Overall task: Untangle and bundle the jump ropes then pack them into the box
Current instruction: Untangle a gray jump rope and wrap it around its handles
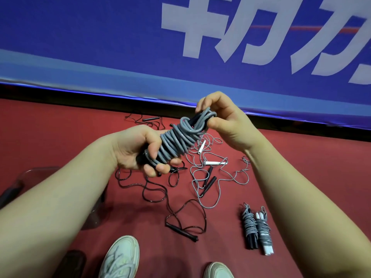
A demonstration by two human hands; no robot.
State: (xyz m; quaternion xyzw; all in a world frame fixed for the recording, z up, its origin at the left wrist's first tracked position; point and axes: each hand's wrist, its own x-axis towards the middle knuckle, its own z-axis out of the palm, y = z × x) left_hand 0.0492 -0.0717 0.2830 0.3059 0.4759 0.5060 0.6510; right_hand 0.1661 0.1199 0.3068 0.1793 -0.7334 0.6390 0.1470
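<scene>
Winding the grey jump rope [176, 141] looked nearly done: left hand [136, 149] gripped its lower end, right hand [220, 119] fingers pinched the top loops, above the floor [60, 133]. Two finished bundles [250, 225] lay at right; loose ropes [208, 186] w/ black & white handles awaited; clear box [36, 171] mostly hidden.

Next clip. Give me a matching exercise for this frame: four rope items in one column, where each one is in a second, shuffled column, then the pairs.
Items
1. grey rope coil
2. two finished bundles
3. loose black rope
4. white handle

Places
A. side by side on the red floor, right
B. gripped by left hand and right hand
C. sprawled on the floor just beyond the white shoe
D. on the floor, centre, near the hands

Pairs: 1-B, 2-A, 3-C, 4-D
</scene>
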